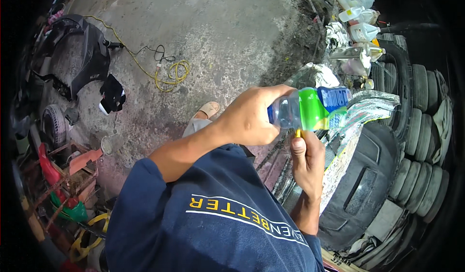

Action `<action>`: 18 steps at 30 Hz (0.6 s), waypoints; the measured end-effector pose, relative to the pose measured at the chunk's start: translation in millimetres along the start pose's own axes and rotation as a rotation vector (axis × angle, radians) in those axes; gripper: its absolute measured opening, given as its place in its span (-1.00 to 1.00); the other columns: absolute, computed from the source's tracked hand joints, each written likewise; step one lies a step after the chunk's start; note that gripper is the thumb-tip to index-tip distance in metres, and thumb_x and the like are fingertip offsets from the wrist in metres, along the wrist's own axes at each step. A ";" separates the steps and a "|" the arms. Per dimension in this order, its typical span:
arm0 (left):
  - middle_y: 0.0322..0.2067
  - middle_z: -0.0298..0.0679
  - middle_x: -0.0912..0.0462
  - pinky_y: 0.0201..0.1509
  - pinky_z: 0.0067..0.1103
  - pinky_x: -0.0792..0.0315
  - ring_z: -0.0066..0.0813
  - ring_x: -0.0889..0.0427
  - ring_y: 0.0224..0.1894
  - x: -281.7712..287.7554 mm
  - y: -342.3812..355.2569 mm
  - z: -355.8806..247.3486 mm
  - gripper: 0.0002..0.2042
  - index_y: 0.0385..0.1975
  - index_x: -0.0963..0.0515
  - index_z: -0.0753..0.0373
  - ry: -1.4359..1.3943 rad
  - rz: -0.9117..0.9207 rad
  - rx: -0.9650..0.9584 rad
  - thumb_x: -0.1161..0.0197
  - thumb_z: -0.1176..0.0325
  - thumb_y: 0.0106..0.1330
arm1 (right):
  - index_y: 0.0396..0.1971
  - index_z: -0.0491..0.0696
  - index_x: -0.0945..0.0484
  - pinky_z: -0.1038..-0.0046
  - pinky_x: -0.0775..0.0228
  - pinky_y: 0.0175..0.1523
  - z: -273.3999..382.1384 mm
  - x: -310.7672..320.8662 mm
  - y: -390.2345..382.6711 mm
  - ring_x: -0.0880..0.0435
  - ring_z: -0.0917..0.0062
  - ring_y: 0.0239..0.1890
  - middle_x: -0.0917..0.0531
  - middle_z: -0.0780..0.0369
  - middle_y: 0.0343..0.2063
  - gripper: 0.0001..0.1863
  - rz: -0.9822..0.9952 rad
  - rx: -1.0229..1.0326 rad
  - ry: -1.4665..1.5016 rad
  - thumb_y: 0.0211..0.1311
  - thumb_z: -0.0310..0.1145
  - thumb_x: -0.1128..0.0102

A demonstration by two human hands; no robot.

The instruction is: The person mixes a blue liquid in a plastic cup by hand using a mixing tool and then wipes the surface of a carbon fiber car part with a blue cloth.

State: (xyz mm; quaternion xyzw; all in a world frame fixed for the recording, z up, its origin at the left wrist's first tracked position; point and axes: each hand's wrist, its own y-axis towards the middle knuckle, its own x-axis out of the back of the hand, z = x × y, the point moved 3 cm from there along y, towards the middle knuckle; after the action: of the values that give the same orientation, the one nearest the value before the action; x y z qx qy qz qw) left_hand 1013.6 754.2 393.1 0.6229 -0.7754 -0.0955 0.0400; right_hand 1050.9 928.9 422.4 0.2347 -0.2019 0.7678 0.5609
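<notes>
My left hand point(254, 117) is closed round the capped end of a clear plastic bottle point(286, 111) with a green and blue label. The bottle lies roughly sideways, its far end pointing to the right. Just below it, my right hand point(307, 163) is closed with the thumb pressed on a small yellow thing point(298, 133), which touches or nearly touches the bottle's lower side. Most of that yellow piece is hidden in the fingers, so its kind cannot be made out.
Silvery foil sheeting point(373, 102) and a dark car panel point(363, 175) lie at the right. Beyond stand plastic jugs point(364, 32) and stacked tyres point(421, 184). On the concrete floor are a yellow cable point(177, 75), a black bumper point(82, 54) and a red-and-rusty frame point(72, 175).
</notes>
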 end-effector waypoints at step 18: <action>-0.29 -0.23 -0.66 -0.11 -0.53 -0.46 -0.48 -0.60 -0.25 2.9 -7.0 -5.3 -0.47 -0.01 -0.48 0.33 -0.285 0.132 0.190 -0.23 0.56 -0.14 | -0.44 -0.20 -0.49 0.23 -0.21 -0.47 5.6 11.1 21.1 -0.44 0.12 -0.64 -0.46 0.06 -0.68 -0.62 0.072 0.288 -0.360 0.43 -0.18 0.04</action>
State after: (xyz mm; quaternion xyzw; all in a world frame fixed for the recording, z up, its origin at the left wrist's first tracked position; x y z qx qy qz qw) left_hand 1020.6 749.4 396.7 0.5517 -0.8180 -0.1064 -0.1234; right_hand 1028.6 928.1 432.4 0.4381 -0.1951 0.7541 0.4487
